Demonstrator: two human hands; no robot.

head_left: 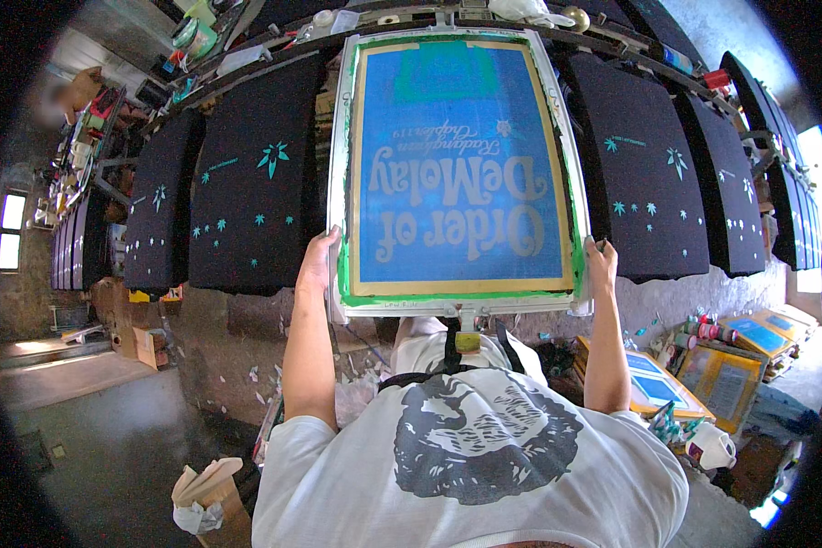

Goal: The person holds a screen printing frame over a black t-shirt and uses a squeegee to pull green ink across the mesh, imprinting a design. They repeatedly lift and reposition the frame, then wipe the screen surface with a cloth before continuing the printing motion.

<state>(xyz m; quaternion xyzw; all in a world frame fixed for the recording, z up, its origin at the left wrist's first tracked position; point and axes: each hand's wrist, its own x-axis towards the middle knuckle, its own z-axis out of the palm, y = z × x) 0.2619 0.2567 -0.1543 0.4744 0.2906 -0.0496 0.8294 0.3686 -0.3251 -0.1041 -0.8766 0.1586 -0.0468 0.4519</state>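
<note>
The left hand is closed on the lower left side of a screen frame, its fingers mostly hidden by the edge; the right hand is curled around the opposite side, level with it. The frame lies between the two hands and stretches away beyond them. Its rim is pale metal smeared with bright green, with a yellowish border inside. The mesh is blue and carries pale, upside-down lettering, with a teal patch at the end farthest from the hands. A metal clamp sits at the near edge, between the hands.

Just beyond the left hand lies a black cloth with small teal leaf shapes; another black cloth with similar prints lies just beyond the right. Past both hands, a cluttered rail crosses behind the frame. Below and right of the right hand, more frames lie near a white jug. Far left of the left hand are a bright window and, lower, a grey floor.
</note>
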